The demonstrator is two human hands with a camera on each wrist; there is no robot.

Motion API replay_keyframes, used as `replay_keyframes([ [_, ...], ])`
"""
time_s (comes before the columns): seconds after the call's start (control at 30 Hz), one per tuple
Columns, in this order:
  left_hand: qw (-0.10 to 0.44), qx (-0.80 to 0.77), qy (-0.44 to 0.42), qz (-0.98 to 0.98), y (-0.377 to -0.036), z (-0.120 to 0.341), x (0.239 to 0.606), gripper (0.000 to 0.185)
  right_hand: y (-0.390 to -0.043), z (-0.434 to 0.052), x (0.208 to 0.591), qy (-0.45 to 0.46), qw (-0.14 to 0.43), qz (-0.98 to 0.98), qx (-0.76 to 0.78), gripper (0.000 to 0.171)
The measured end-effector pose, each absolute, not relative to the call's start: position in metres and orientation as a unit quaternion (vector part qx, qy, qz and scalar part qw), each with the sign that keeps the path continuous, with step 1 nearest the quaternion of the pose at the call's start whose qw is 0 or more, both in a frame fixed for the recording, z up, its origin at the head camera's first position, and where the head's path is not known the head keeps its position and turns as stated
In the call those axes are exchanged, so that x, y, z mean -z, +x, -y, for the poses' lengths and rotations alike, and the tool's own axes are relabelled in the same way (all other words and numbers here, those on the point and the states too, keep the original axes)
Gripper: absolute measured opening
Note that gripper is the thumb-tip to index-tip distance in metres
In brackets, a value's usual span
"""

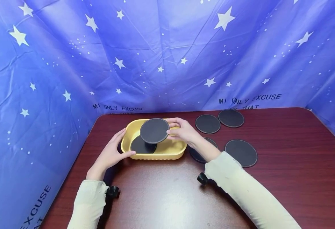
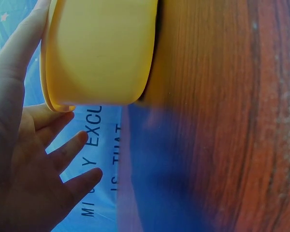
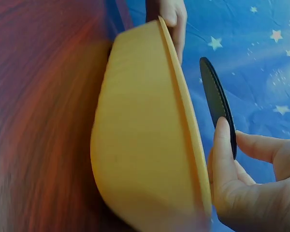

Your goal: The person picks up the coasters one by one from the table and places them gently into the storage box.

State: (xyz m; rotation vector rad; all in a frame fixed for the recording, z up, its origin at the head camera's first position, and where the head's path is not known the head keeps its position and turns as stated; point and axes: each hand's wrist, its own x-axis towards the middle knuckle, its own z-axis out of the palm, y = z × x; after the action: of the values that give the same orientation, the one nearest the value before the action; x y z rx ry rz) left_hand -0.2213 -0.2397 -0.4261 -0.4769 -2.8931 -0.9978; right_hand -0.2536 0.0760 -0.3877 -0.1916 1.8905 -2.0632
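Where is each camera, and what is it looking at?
Head: worn on the head, looks forward and down at the table; shows both arms, left hand and right hand.
Left wrist: looks past the left hand's fingers at the yellow tray.
Right wrist: looks along the tray's outside at the black coaster pinched by the right hand.
All three share the yellow tray.

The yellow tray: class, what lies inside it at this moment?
One dark round coaster lies flat in the yellow tray. The held coaster, pinched by the right hand, covers part of it and the tray floor behind.
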Motion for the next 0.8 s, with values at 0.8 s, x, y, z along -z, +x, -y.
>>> replay_keyframes([
  [0.8,0.028,0.325,-0.154,0.933,-0.22,0.239,0.428,0.103,-0.257,-0.02,0.414,-0.014,0.239,-0.714,0.658,0.053],
])
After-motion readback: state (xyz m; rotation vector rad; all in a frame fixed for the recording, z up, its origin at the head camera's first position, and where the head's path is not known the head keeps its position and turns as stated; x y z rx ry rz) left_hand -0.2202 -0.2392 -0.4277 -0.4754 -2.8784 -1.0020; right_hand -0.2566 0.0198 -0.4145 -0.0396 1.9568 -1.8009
